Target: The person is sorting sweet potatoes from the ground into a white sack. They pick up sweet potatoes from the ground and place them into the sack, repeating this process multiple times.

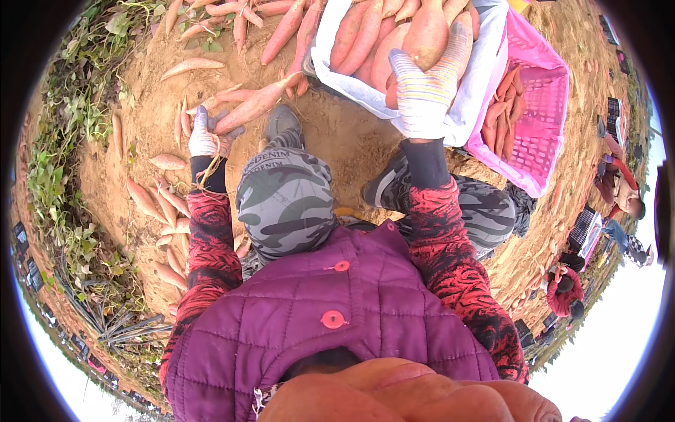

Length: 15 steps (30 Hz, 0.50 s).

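Observation:
My left hand [209, 136], in a striped work glove, is closed around the lower end of a long pink sweet potato [254, 107], held just above the soil. My gloved right hand [426, 90] reaches over the edge of a crate with a pale liner [362, 90]. Its thumb and fingers are around a large, plump sweet potato [427, 34] on top of the load. Other sweet potatoes [360, 36] are packed in the crate around that hand.
A pink perforated crate [545, 95] holding thinner sweet potatoes [504, 116] stands right of the lined one. Loose sweet potatoes [145, 200] lie at left and ahead on the soil. Leafy vines [49, 169] line the far left. Several people [564, 292] and crates are at the right.

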Each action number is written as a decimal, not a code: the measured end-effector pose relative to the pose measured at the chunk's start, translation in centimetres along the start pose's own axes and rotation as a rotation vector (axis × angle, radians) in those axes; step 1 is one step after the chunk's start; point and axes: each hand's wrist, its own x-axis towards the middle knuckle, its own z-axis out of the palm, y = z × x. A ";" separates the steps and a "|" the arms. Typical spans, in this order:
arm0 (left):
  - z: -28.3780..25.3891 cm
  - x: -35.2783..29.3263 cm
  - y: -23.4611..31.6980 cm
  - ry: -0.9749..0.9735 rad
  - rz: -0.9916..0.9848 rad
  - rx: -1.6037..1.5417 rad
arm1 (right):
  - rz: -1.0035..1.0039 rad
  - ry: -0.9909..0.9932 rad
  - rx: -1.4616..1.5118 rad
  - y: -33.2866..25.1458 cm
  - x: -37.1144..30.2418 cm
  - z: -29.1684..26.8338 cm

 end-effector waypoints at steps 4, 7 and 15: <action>-1.5 -1.4 2.0 -0.014 0.054 -0.130 | 0.060 0.121 -0.141 7.3 2.5 -1.9; -0.9 -2.0 2.0 -0.090 0.041 -0.388 | 0.441 -0.277 -0.542 10.7 2.6 -1.1; 8.1 -5.1 0.9 -0.705 -0.247 -0.529 | 0.346 -0.404 -0.209 3.5 -1.1 0.4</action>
